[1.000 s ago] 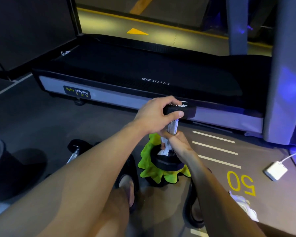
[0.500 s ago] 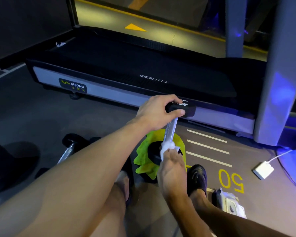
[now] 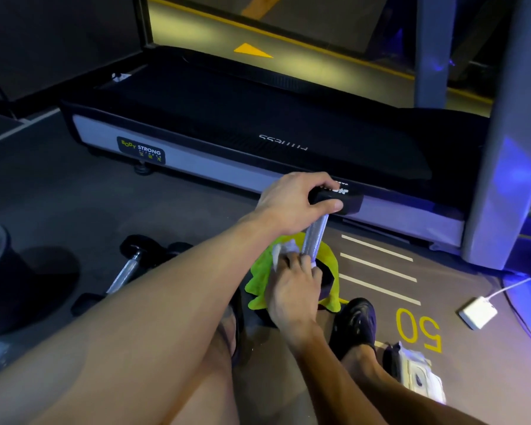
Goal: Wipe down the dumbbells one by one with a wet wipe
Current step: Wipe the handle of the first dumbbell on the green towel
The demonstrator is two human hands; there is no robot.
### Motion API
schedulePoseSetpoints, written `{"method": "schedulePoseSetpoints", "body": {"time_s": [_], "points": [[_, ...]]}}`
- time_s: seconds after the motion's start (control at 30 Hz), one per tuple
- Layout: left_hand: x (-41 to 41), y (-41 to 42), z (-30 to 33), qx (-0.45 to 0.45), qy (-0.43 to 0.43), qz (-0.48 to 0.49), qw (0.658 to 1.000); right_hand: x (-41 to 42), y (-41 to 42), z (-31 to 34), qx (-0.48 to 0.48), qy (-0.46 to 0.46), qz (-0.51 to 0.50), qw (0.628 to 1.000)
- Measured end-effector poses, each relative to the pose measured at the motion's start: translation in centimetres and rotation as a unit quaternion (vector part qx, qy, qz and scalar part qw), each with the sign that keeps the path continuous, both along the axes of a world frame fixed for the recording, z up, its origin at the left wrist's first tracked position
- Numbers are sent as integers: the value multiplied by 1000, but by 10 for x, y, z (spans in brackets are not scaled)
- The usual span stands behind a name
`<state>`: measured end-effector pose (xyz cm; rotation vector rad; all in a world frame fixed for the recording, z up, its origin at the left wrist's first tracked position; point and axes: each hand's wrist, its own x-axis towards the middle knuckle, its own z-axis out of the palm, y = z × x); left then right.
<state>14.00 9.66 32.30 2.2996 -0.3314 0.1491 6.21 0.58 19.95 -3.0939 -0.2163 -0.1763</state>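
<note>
Gripping the dumbbell [image 3: 316, 237] by its top head, the left hand [image 3: 292, 204] steadies it upright; the right hand [image 3: 292, 289] below clutches a wet wipe [image 3: 284, 251], hiding the lower head.

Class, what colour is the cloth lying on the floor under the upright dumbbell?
Bright yellow-green cloth, seen in the head view, the only one, beneath the dumbbell.
</note>
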Motion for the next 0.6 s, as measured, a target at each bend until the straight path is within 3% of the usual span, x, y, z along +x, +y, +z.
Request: {"method": "schedulePoseSetpoints", "body": {"time_s": [0.03, 0.1, 0.13, 0.2, 0.27, 0.33, 0.47, 0.5, 0.6], "points": [[0, 1, 0, 1, 1, 2, 1000, -1, -5, 1, 49, 1, 5, 999], [1, 1, -1, -2, 2, 4, 1000, -5, -28, 11, 253, -6, -24, 967], [2, 1, -1, -4, 4, 6, 1000, -5, -43, 22, 370, 21, -80, 925], [3, 0, -2, -10, 7, 9, 1000, 1, -75, 39, 490, 9, -214, 845], [5, 0, -2, -15, 6, 9, 1000, 4, -99, 46, 508, -46, -272, 816], [6, -1, -3, -18, 6, 8, 1000, 6, -98, 47, 497, -40, -247, 831], [9, -2, -5, -23, 7, 11, 1000, 0, -56, 41, 482, 125, -133, 857], [9, -2, -5, -24, 7, 11, 1000, 1, -49, 41, 500, 146, -138, 842], [10, 0, -5, -27, 11, 13, 999, 6, -49, 44, 664, 164, -174, 708]]}}
